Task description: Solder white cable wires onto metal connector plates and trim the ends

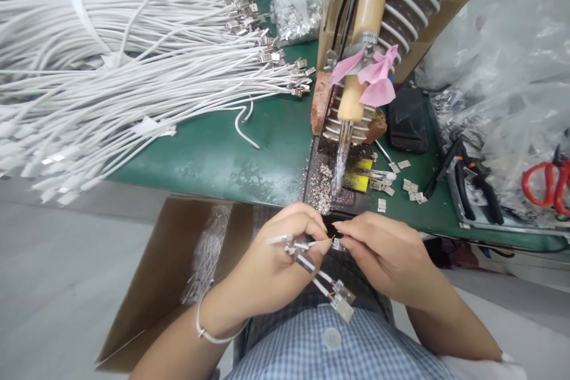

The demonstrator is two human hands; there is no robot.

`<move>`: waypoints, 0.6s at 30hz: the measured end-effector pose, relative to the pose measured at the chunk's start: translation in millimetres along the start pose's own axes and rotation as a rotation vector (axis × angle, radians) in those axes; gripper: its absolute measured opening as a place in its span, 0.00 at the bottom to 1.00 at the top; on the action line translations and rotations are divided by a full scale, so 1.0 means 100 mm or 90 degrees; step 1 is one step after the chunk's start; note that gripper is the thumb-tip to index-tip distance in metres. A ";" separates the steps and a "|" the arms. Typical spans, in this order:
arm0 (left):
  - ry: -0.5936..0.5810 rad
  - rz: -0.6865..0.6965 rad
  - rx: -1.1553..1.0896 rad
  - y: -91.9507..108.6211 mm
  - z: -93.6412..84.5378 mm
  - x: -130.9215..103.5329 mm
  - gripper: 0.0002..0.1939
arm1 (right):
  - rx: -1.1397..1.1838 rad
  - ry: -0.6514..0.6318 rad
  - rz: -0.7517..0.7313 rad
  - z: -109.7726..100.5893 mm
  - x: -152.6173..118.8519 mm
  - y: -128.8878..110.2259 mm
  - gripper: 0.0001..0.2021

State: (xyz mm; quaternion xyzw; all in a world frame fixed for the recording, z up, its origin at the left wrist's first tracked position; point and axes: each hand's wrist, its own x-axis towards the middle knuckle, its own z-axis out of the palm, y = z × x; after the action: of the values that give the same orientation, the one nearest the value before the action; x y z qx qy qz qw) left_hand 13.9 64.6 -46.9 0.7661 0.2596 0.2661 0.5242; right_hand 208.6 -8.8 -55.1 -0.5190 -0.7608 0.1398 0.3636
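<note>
My left hand [289,255] is closed around several short white cables; metal USB plugs [342,301] hang below its fingers. A thin wire end pokes out at its fingertips. Close beside it on the right, my right hand [383,249] pinches a small metal plug [338,244] between thumb and fingers, almost touching the wire end. Just above both hands, the metal tip of a soldering iron [351,101] with a wooden handle points down over a dark tray [318,175] littered with solder bits. A pink cloth strip [378,76] is tied round the iron.
Bundles of white cables [133,71] cover the green table [214,172] at left. Loose plugs [409,186], black-handled pliers [478,190] and red-handled scissors [545,184] lie at right, near plastic bags [512,71]. An open cardboard box [151,273] stands below the table at left.
</note>
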 end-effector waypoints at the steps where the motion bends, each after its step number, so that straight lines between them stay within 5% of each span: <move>1: -0.002 0.002 -0.002 -0.01 0.00 0.00 0.04 | -0.005 -0.007 -0.008 0.00 0.00 0.01 0.08; 11: 0.005 0.001 -0.005 0.00 0.00 0.03 0.04 | 0.059 -0.028 0.018 0.07 0.04 -0.03 0.06; 18: 0.022 0.001 -0.009 0.00 0.00 0.04 0.04 | 0.099 0.086 0.092 0.10 -0.01 -0.02 0.03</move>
State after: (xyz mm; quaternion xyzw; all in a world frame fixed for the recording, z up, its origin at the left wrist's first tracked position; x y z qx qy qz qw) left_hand 16.5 67.1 -45.9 0.7579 0.2658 0.2818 0.5249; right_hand 201.0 -8.6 -61.2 -0.5507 -0.6822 0.1893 0.4421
